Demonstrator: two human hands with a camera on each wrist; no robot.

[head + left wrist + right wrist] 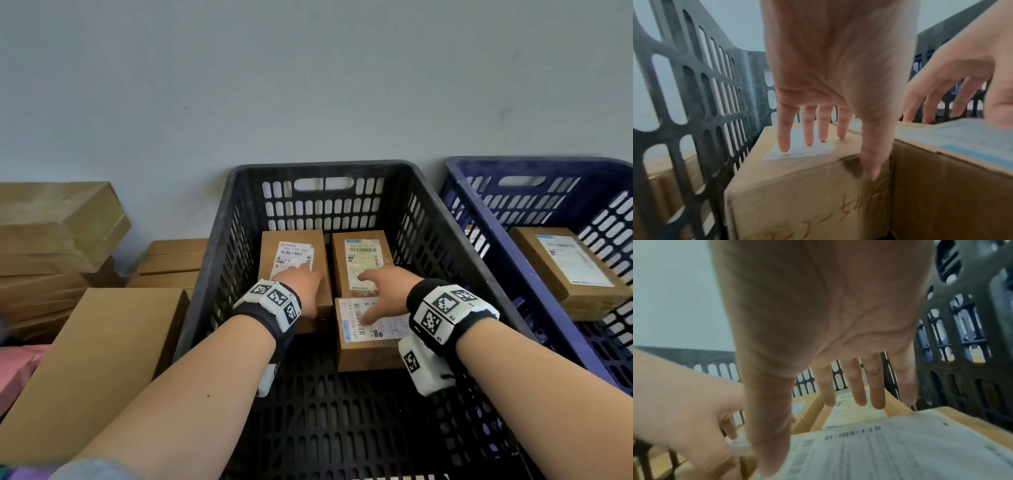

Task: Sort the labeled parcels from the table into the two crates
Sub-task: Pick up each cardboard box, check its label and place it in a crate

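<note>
Head view: centre frame, the black crate (pixel 219 246) holds three labeled parcels; the left hand (pixel 303 289) and right hand (pixel 385 291) rest on them.

Left wrist view: straight, slightly spread fingers (pixel 807 128) touch a parcel's label (pixel 801 149).

Right wrist view: flat, straight fingers (pixel 854 386) above the nearest parcel (pixel 900 447).

Blue crate (pixel 459 192) cut off; near label (pixel 900 451) blurred.
</note>
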